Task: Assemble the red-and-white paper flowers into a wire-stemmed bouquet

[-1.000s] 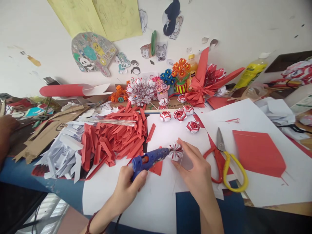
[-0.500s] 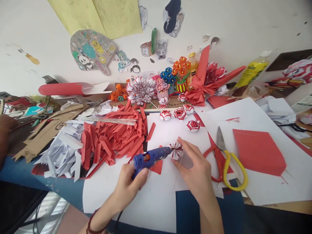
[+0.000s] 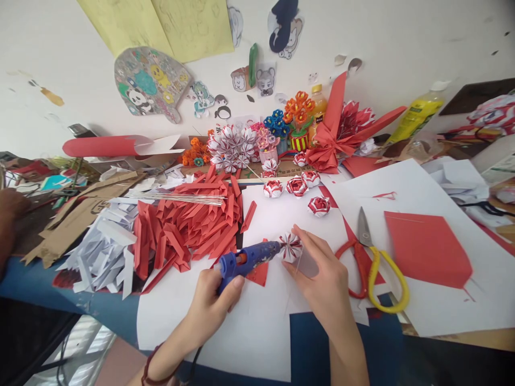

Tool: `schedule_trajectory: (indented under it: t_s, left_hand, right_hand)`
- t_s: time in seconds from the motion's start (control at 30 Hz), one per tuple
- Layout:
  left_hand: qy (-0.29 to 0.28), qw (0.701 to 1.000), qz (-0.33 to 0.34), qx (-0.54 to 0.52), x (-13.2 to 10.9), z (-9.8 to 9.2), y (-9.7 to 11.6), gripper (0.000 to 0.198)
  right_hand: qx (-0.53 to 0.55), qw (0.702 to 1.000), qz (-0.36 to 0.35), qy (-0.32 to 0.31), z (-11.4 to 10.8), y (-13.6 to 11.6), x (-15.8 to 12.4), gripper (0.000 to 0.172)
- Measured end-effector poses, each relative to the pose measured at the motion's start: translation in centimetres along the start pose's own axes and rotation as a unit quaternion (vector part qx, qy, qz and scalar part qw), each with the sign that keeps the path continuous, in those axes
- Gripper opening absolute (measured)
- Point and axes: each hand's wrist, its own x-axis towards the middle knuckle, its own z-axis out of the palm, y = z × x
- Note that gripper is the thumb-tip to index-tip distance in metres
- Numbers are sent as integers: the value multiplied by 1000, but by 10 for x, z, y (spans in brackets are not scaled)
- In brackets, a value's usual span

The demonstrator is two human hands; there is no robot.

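Observation:
My left hand (image 3: 219,300) is wrapped round the handle of a blue hot glue gun (image 3: 251,258). The gun's dark nozzle points right and meets the left side of a red-and-white folded paper flower (image 3: 291,247). Between thumb and fingers, my right hand (image 3: 322,268) grips that flower from its right side. Thin strands hang below the flower. Beneath the gun, a small red paper piece (image 3: 259,274) lies on white paper (image 3: 217,332). Several finished paper flowers (image 3: 297,186) sit just beyond my hands.
To the right lie scissors (image 3: 367,257) with red and yellow handles and a red paper sheet (image 3: 428,249). Piles of red folded strips (image 3: 201,220) and white strips (image 3: 107,246) are at left. Another person's hand (image 3: 12,214) shows at the far left edge. Bottles (image 3: 420,113) stand behind.
Both hands keep nearly the same pose. The glue gun and flower have shifted very slightly left, and the nozzle stays at the flower. The view has tilted a little.

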Motion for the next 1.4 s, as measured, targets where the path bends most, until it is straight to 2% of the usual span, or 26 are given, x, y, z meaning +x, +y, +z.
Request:
schedule_trajectory:
  t_s: [0.2,0.43,0.77,0.97,1.23,1.4]
  left_hand:
    - [4,1000,-8,25,-4,-2,1,56]
    - [-4,999,0,40,-6,-3,-4,49]
    - [-11,999,12,44,-9,-5,2,48]
    - [-3,1000,-9,12,-2,-2,2,47]
    - [25,999,25,40,5,1,5,55]
    - [32,998,24,46,7,3,0,53]
  right_hand:
    - [0,1000,4,0,1,1,0,57]
    - [-1,1000,2,-1,0,1,-1,58]
    - [-12,1000,3,-2,0,0,0,58]
    - [-7,1000,-1,-3,-2,1,-2,57]
    - [-4,1000,5,-4,-1,0,0,57]
    - [-7,1000,10,-6,-1,0,0,57]
